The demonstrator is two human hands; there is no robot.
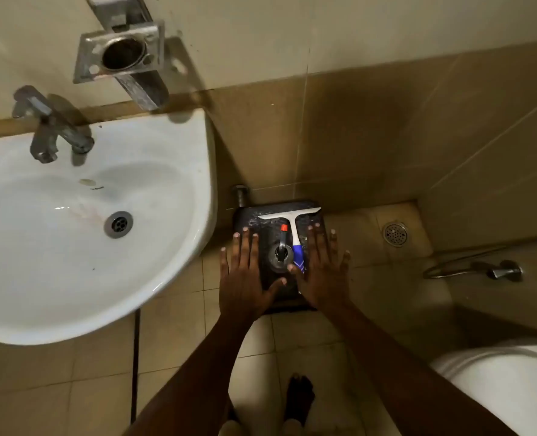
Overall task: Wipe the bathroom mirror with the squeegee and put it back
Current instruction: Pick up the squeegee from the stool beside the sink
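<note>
Both your bare arms reach forward and down, your left hand (245,275) and right hand (322,269) side by side, palms down, fingers spread straight.

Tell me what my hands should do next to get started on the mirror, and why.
Probably close the right hand round the blue handle of the squeegee. The squeegee lies flat on the dark stool beside the sink, its handle partly under that hand, and both the right and the left hand are spread open, gripping nothing yet.

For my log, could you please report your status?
Left hand and right hand open, holding nothing. Squeegee lying on dark stool between them. Tap overhangs the handle.
</note>
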